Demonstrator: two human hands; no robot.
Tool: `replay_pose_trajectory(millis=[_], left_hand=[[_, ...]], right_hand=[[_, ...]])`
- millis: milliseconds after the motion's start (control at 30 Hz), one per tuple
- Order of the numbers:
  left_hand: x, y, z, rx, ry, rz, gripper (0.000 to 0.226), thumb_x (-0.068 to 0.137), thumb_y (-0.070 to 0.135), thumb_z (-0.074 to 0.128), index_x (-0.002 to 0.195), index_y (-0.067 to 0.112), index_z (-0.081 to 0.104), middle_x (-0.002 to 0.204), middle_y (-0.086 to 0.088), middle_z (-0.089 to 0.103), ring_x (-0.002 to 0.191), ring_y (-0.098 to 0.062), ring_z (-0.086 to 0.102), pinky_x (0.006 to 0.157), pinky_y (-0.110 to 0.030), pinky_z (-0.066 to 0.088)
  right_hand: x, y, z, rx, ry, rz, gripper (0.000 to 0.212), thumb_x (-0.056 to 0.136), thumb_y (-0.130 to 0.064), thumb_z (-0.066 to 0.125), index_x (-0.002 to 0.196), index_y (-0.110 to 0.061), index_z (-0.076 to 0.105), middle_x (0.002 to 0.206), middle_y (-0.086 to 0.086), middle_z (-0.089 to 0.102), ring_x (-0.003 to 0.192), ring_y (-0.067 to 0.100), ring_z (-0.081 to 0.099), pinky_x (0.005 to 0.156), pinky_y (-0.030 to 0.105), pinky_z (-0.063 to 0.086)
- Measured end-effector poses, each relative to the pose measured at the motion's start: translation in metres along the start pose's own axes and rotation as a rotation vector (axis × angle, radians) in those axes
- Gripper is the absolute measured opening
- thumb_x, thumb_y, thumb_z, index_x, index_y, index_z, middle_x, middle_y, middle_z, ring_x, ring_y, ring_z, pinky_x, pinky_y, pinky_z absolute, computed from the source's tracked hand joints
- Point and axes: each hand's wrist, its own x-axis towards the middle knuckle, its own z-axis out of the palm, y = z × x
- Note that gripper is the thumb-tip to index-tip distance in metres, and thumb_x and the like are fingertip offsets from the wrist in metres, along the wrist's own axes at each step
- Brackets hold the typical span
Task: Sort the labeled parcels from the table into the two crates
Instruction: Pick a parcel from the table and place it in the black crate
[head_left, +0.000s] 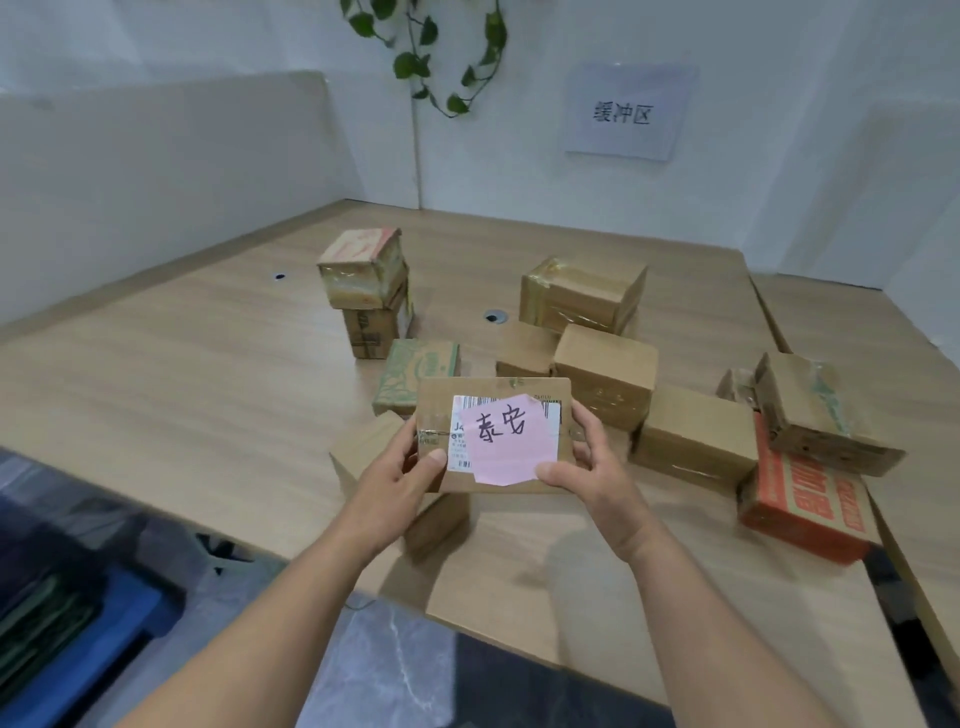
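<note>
I hold a flat cardboard parcel (493, 395) above the wooden table (182, 384), its top face turned toward me. A pink note (506, 441) with handwritten characters covers most of its white shipping label. My left hand (397, 480) grips the parcel's left edge, thumb on top. My right hand (597, 467) grips the right edge, thumb on the pink note's corner. A blue crate (104, 639) shows at the lower left, below the table edge, with dark items inside.
Several taped cardboard parcels lie across the table: two stacked boxes (369, 291) at the back, a green-printed box (415, 374), plain boxes (602, 379) at centre, a red-printed box (800, 499) at right. Another box (358, 452) sits under my left hand. A paper sign (626, 111) hangs on the wall.
</note>
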Motion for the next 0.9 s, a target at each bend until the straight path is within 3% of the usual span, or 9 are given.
replay_pose_trajectory(millis=[133, 267, 367, 467, 533, 633, 700, 900], left_hand=[[-0.008, 0.002, -0.041, -0.031, 0.062, 0.011, 0.045, 0.082, 0.039, 0.053, 0.127, 0.042, 0.052, 0.120, 0.013, 0.066, 0.115, -0.011, 0.060, 0.104, -0.047, 0.043], [-0.018, -0.001, -0.093, 0.004, 0.127, 0.007, 0.047, 0.076, 0.052, 0.052, 0.122, 0.055, 0.051, 0.119, 0.017, 0.065, 0.113, -0.009, 0.061, 0.102, -0.047, 0.045], [-0.032, -0.007, -0.140, 0.024, 0.172, 0.007, 0.057, 0.075, 0.057, 0.053, 0.132, 0.047, 0.047, 0.121, 0.018, 0.064, 0.111, -0.005, 0.061, 0.103, -0.043, 0.045], [-0.051, -0.016, -0.192, 0.072, 0.270, -0.016, 0.056, 0.084, 0.052, 0.056, 0.138, 0.040, 0.044, 0.126, 0.011, 0.062, 0.100, 0.002, 0.062, 0.098, -0.026, 0.046], [-0.066, -0.026, -0.227, 0.136, 0.344, -0.057, 0.051, 0.095, 0.039, 0.052, 0.144, 0.036, 0.038, 0.135, 0.006, 0.055, 0.100, 0.007, 0.057, 0.089, -0.013, 0.040], [-0.090, -0.044, -0.282, 0.273, 0.443, -0.127, 0.058, 0.096, 0.038, 0.051, 0.149, 0.031, 0.029, 0.142, 0.005, 0.047, 0.114, -0.001, 0.047, 0.093, -0.017, 0.033], [-0.107, -0.057, -0.318, 0.366, 0.500, -0.146, 0.061, 0.094, 0.038, 0.053, 0.149, 0.030, 0.028, 0.146, 0.003, 0.044, 0.122, -0.007, 0.047, 0.100, -0.023, 0.036], [-0.164, -0.089, -0.413, 0.611, 0.636, -0.241, 0.070, 0.090, 0.047, 0.056, 0.150, 0.032, 0.022, 0.149, 0.004, 0.039, 0.133, -0.015, 0.041, 0.105, -0.036, 0.040]], right_hand=[[0.015, -0.016, 0.038, -0.054, -0.089, 0.001, 0.087, 0.055, -0.033, 0.078, 0.127, -0.061, 0.038, 0.124, 0.004, 0.064, 0.121, 0.018, 0.055, 0.104, 0.039, 0.047], [0.029, -0.028, 0.091, -0.088, -0.127, -0.007, 0.092, 0.058, -0.027, 0.076, 0.137, -0.049, 0.036, 0.117, 0.004, 0.068, 0.111, 0.016, 0.063, 0.090, 0.028, 0.053], [0.040, -0.032, 0.139, -0.086, -0.172, -0.009, 0.092, 0.054, -0.029, 0.076, 0.137, -0.045, 0.040, 0.115, 0.009, 0.068, 0.112, 0.023, 0.062, 0.084, 0.023, 0.052], [0.051, -0.034, 0.194, -0.066, -0.222, 0.011, 0.086, 0.048, -0.033, 0.076, 0.128, -0.050, 0.047, 0.112, 0.012, 0.069, 0.112, 0.029, 0.061, 0.096, 0.037, 0.051], [0.055, -0.035, 0.233, -0.089, -0.262, 0.012, 0.082, 0.051, -0.031, 0.077, 0.125, -0.050, 0.049, 0.102, 0.007, 0.072, 0.102, 0.026, 0.065, 0.099, 0.039, 0.049], [0.060, -0.036, 0.288, -0.093, -0.298, 0.015, 0.076, 0.069, -0.010, 0.076, 0.134, -0.036, 0.048, 0.073, -0.009, 0.071, 0.075, 0.008, 0.066, 0.086, 0.029, 0.050], [0.061, -0.039, 0.327, -0.094, -0.328, 0.018, 0.077, 0.066, -0.008, 0.073, 0.133, -0.034, 0.046, 0.063, -0.013, 0.067, 0.066, 0.002, 0.064, 0.081, 0.027, 0.050], [0.059, -0.044, 0.445, -0.112, -0.489, 0.014, 0.083, 0.058, -0.019, 0.069, 0.136, -0.031, 0.047, 0.087, 0.005, 0.071, 0.077, 0.013, 0.067, 0.077, 0.025, 0.052]])
